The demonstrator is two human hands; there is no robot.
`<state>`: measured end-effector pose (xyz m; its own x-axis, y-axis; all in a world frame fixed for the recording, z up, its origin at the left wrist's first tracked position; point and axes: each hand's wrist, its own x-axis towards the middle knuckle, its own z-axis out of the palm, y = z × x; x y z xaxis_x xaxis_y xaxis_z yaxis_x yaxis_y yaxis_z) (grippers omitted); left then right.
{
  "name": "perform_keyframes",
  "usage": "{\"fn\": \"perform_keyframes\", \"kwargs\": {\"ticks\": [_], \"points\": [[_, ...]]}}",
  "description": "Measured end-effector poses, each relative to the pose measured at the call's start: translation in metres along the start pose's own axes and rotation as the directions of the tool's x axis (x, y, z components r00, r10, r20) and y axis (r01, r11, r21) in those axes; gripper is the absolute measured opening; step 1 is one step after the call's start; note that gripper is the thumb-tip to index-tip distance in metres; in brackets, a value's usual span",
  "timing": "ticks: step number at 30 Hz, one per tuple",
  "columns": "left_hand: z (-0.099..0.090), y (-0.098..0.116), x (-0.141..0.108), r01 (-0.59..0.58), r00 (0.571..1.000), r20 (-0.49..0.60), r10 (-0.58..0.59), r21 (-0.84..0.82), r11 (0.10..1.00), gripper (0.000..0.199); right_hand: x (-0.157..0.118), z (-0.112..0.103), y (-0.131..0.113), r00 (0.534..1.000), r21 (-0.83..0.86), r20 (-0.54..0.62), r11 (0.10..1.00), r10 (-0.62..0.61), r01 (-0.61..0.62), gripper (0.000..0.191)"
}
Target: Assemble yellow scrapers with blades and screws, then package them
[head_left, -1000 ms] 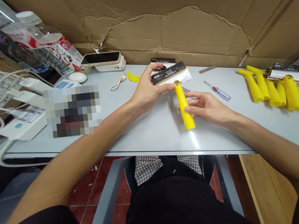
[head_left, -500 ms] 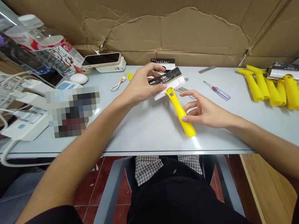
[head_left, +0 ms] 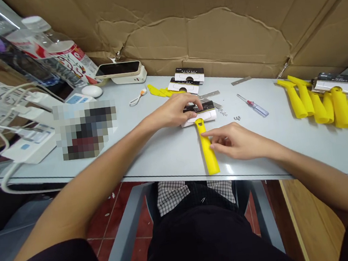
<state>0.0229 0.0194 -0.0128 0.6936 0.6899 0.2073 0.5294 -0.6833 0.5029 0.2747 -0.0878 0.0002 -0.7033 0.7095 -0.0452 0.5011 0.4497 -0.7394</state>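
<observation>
Yellow handle (head_left: 209,156) lies mid-scene by the counter's (head_left: 164,156) near edge, black-and-white card (head_left: 207,115) at its far end. Left grip (head_left: 176,108): fingers bent over card, can't tell if pinching. Right grip (head_left: 238,140): loosely half-curled, fingertips at handle's right side. Best: light touch, card flat, avoid nearby metal bits (head_left: 237,118).

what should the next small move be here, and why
Probably close the right hand around the yellow handle, with the left hand steadying the black-and-white card. The right hand appears only to touch the handle, without wrapping it, while the left hand's fingers rest on the card at the handle's far end.
</observation>
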Motion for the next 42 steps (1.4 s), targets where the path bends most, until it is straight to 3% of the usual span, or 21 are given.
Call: {"fn": "perform_keyframes", "kwargs": {"ticks": [5,9,11,16,24,27,30,32,37,42], "points": [[0.008,0.003,-0.001,0.020,0.999,-0.048,-0.018,0.057,0.998,0.020,0.001,0.007,0.009,0.986,-0.312,-0.070,0.942,-0.154,0.125,0.041],[0.015,0.001,-0.001,0.021,0.994,-0.107,-0.010,0.107,0.994,0.020,0.003,0.015,0.018,0.935,-0.557,-0.227,0.824,-0.273,0.105,0.032],[0.016,0.000,0.000,0.028,0.995,-0.097,-0.016,0.123,0.992,0.018,0.005,0.018,0.021,0.930,-0.617,-0.239,0.783,-0.281,0.078,0.032],[0.014,0.005,-0.001,0.026,0.999,-0.050,-0.017,0.174,0.984,0.027,0.007,0.019,0.026,0.955,-0.618,-0.189,0.784,-0.226,0.063,0.046],[0.008,0.007,-0.012,-0.030,0.996,0.085,0.013,0.205,0.978,0.033,0.007,0.015,0.022,0.975,-0.629,-0.156,0.777,-0.158,0.026,0.052],[0.011,0.015,-0.022,0.031,1.000,-0.002,-0.031,0.258,0.966,0.031,0.009,0.018,0.024,0.974,-0.637,-0.155,0.770,-0.162,0.027,0.054],[0.014,0.036,-0.042,0.118,0.985,-0.161,-0.062,0.362,0.925,0.034,0.010,0.022,0.024,0.968,-0.635,-0.176,0.772,-0.177,0.026,0.057],[0.017,0.052,-0.059,0.154,0.975,-0.208,-0.080,0.370,0.916,0.038,0.007,0.025,0.024,0.956,-0.631,-0.214,0.775,-0.198,0.019,0.058],[0.039,0.066,-0.102,0.245,0.966,-0.159,-0.203,0.309,0.919,0.048,-0.012,0.038,0.024,0.920,-0.566,-0.362,0.820,-0.148,-0.091,0.061],[0.063,0.062,-0.118,0.309,0.948,-0.172,-0.266,0.309,0.900,0.056,-0.020,0.047,0.023,0.949,-0.550,-0.314,0.809,0.030,-0.208,0.068]]}}
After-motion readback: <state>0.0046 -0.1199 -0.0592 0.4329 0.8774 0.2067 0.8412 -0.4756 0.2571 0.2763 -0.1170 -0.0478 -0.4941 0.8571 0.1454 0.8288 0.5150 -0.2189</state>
